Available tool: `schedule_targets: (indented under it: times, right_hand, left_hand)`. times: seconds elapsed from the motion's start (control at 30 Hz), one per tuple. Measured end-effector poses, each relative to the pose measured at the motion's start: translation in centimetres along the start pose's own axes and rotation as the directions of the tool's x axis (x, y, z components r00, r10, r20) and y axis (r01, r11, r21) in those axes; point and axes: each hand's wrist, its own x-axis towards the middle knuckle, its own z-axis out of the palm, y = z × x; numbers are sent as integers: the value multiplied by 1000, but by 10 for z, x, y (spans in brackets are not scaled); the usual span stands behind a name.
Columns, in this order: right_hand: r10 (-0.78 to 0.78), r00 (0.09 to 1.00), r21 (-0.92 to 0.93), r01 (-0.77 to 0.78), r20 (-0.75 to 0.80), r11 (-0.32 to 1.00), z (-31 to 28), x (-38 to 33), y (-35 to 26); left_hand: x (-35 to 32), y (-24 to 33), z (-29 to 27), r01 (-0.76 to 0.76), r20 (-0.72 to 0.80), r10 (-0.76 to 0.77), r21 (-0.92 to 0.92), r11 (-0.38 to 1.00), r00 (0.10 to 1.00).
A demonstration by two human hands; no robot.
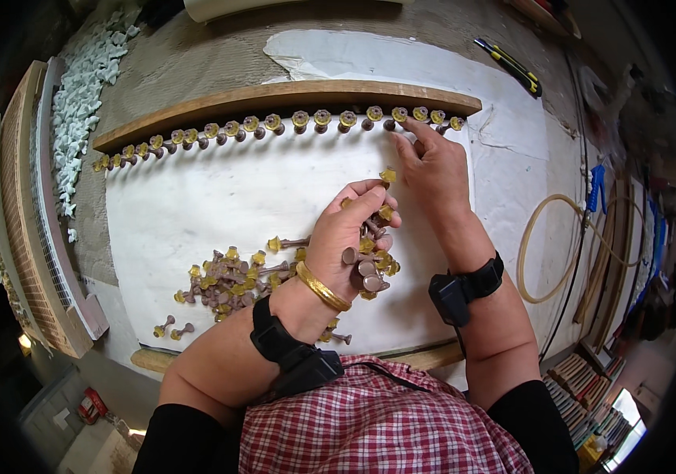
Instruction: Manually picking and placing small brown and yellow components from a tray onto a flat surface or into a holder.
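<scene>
A bunch of small pieces, each with a brown flared stem and a yellow, flower-like top, is gripped in my left hand. One piece sticks up at that hand's fingertips. My right hand is at the row, thumb and index finger closed in at a standing piece; its fingertips partly cover the contact. Many similar pieces form a line along a wooden strip. A loose heap of them lies left of my left wrist, on the white board.
A yellow-black utility knife lies beyond the board at the far right. Pale fragments are piled at the far left, near stacked trays. A coiled tan hose with a blue-handled air gun is at the right.
</scene>
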Motion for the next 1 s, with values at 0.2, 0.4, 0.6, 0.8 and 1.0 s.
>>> schedule_targets:
  times: [0.2,0.4,0.6,0.8,1.0]
  right_hand:
    - [-8,998,-18,6,-68,1000,8,4,-14]
    - [-82,990,-68,75,-118,995,10,5,-11]
    - [-212,970,-131,196,-120,972,7,6,-9]
    - [115,992,335,-93,-47,938,8,10,-12]
    - [138,990,351,-120,-26,929,2,13,-18]
  left_hand:
    - [0,-1,-1,-2,-17,2,-17,1000,1000]
    - [-1,-2,-2,14,12,-14,-20,1000,1000]
    - [-1,-2,-2,23,26,-23,-25,999,999]
    - [-1,-3,-3,32,7,-32,-23,999,999]
    - [-2,-2,-1,51,-9,-51,-16,999,999]
